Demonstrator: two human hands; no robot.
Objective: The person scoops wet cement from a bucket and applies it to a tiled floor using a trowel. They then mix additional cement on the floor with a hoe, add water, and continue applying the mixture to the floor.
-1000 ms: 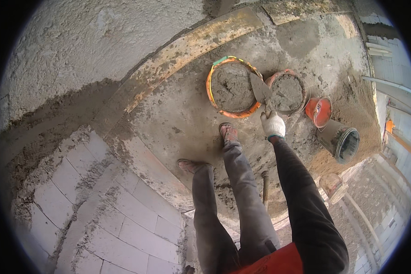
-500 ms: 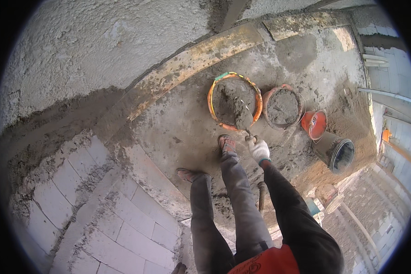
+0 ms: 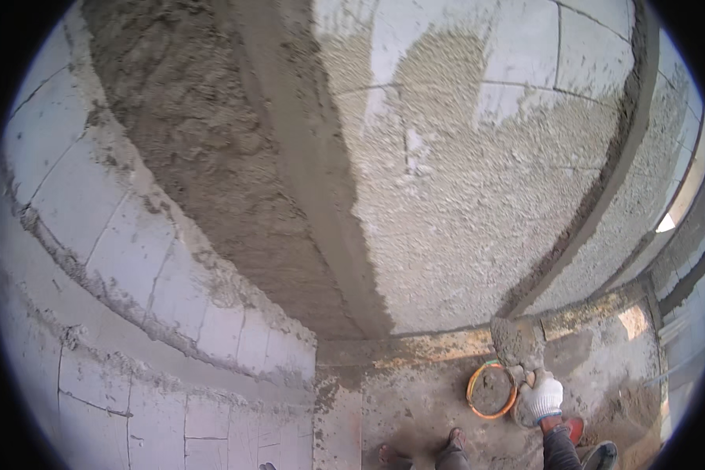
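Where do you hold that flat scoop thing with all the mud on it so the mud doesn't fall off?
Hold the trowel by its handle, at the low end, coming from below, as the gloved right hand does. The flat blade points up toward the wall with mortar heaped on it, so a grip on the blade would probably spill it.

A single head-worn fisheye view faces forward and slightly down from close by at the grey, mortar-smeared block wall filling most of the frame, with dusty concrete floor along the lower edge
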